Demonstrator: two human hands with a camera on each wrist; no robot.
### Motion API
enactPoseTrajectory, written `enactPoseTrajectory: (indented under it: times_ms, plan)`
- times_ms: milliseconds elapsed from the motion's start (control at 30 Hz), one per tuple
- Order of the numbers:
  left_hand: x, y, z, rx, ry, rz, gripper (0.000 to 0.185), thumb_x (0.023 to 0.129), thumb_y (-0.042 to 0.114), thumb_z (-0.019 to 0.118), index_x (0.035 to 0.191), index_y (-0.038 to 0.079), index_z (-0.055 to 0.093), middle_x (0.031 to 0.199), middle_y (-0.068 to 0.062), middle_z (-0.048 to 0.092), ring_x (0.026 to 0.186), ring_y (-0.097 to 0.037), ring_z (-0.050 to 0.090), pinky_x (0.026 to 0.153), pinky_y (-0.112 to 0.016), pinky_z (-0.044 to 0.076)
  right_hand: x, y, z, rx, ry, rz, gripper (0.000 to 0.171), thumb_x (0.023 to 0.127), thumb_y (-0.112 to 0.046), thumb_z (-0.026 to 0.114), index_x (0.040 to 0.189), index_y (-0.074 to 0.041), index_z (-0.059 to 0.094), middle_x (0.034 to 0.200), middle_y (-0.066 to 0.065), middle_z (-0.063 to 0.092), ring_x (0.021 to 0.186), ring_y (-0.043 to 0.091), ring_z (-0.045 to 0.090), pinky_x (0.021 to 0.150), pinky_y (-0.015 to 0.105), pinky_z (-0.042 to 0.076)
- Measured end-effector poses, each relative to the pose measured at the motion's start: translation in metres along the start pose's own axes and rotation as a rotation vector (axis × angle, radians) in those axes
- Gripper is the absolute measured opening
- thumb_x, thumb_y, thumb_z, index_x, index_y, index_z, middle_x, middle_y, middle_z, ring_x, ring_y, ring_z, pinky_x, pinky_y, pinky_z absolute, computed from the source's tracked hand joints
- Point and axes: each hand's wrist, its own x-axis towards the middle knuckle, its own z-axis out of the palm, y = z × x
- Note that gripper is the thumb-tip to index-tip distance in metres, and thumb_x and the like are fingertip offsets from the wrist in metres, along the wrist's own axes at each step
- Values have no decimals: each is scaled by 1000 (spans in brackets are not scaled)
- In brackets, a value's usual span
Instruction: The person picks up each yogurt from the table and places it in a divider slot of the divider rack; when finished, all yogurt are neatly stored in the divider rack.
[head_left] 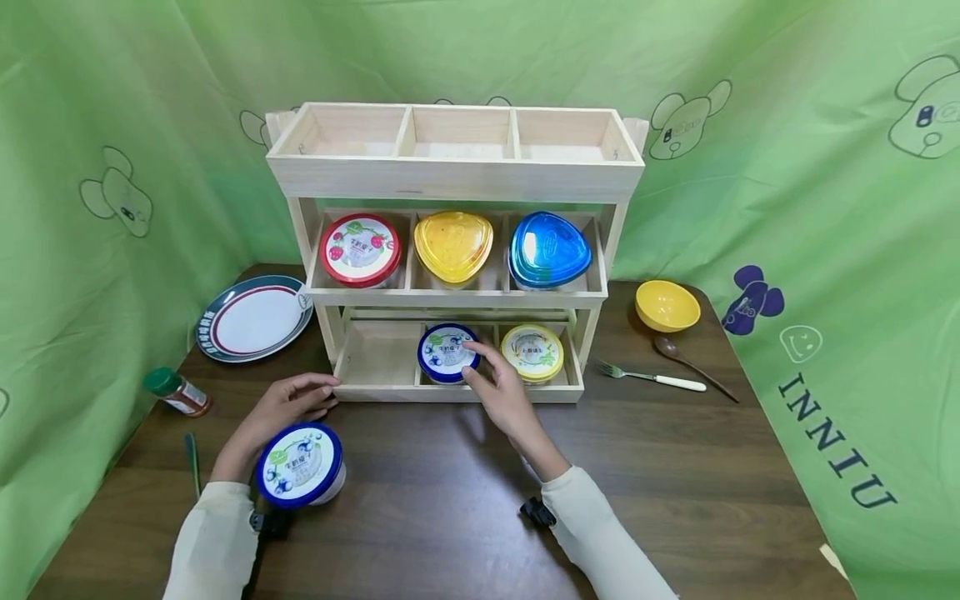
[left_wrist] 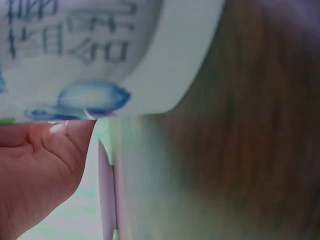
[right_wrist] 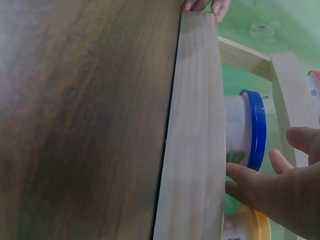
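The right hand [head_left: 501, 385] reaches into the bottom tier of the wooden rack [head_left: 453, 173], its spread fingers touching the blue-lidded tub [head_left: 447, 352] in the middle compartment, just beside a yellow-lidded tub [head_left: 532, 352]. The left hand [head_left: 288, 402] lies with straight fingers against the rack's lower left corner. A second blue-lidded tub [head_left: 300, 465] stands on the bench [head_left: 675, 483] by the left wrist. A plate [head_left: 253, 317] lies to the left of the rack.

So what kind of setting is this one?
Likely a staged tabletop recording set, not a real kitchen: a green cartoon-print cloth backdrop surrounds a dark wood table holding a wooden rack of lidded tubs.
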Motion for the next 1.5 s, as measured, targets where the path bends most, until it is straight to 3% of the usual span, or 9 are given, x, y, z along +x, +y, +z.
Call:
enactPoseTrajectory:
  times_ms: [133, 367, 467, 667, 767, 867, 1133, 1367, 1500]
  plan:
    - [-1, 1, -1, 7, -3, 6, 41, 116, 15, 54, 148, -12, 55, 147, -34, 56, 121, -18, 73, 100, -33, 61, -6, -2, -2, -12, 1, 0, 45, 105, -3, 66, 150, 0, 61, 167, 25, 42, 156, 45, 36, 127, 61, 31]
    - [-2, 2, 0, 16, -2, 5, 42, 116, 15, 54, 148, -12, 54, 146, -34, 56, 120, -17, 73, 99, -32, 61, -21, -10, -4, -9, 23, -21, 45, 105, -1, 64, 150, 2, 59, 170, 29, 35, 154, 47, 39, 124, 57, 38]
    - [-1, 2, 0, 23, -3, 7, 42, 116, 16, 54, 148, -11, 55, 147, -35, 55, 121, -19, 73, 99, -33, 61, -28, -13, -2, 14, 53, -73, 41, 106, 1, 62, 147, 5, 60, 167, 28, 40, 151, 46, 44, 122, 53, 41]
    - [1, 2, 0, 25, -7, 15, 41, 116, 15, 54, 148, -12, 55, 148, -36, 54, 121, -19, 73, 99, -33, 61, -33, -13, 11, 187, 51, -194, 32, 108, 6, 56, 139, 12, 60, 151, 29, 58, 141, 46, 57, 119, 39, 48]
    - [2, 2, 2, 20, -7, 11, 41, 116, 15, 55, 148, -11, 55, 147, -35, 55, 120, -17, 73, 99, -33, 61, -33, -10, 23, 207, -15, -165, 32, 108, 2, 58, 139, 11, 61, 147, 28, 61, 137, 49, 59, 116, 34, 51]
    - [3, 3, 3, 18, -4, -2, 41, 116, 15, 55, 148, -11, 55, 146, -33, 57, 119, -16, 73, 99, -32, 61, -33, -8, 39, 143, -128, -110, 35, 107, -1, 62, 140, 8, 62, 147, 27, 62, 138, 47, 59, 115, 35, 52]
    - [0, 0, -1, 4, -8, -6, 42, 116, 16, 56, 149, -11, 55, 149, -34, 55, 117, -11, 73, 99, -31, 62, -45, -18, 96, 34, -378, -9, 36, 110, -17, 65, 145, -9, 65, 156, 12, 59, 146, 28, 54, 116, 41, 51]
    - [1, 0, -3, 12, -13, 22, 41, 116, 14, 55, 148, -12, 55, 142, -32, 61, 114, -9, 73, 97, -29, 62, -46, -23, 124, -18, -495, -14, 38, 111, -24, 64, 147, -15, 66, 160, 2, 56, 149, 11, 46, 116, 35, 49]
    - [0, -1, -3, 6, -18, 14, 41, 116, 13, 53, 148, -11, 54, 143, -32, 59, 115, -9, 73, 98, -27, 61, -45, -23, 135, -92, -550, -52, 34, 111, -24, 63, 142, -14, 70, 164, 9, 52, 152, 13, 44, 121, 33, 42]
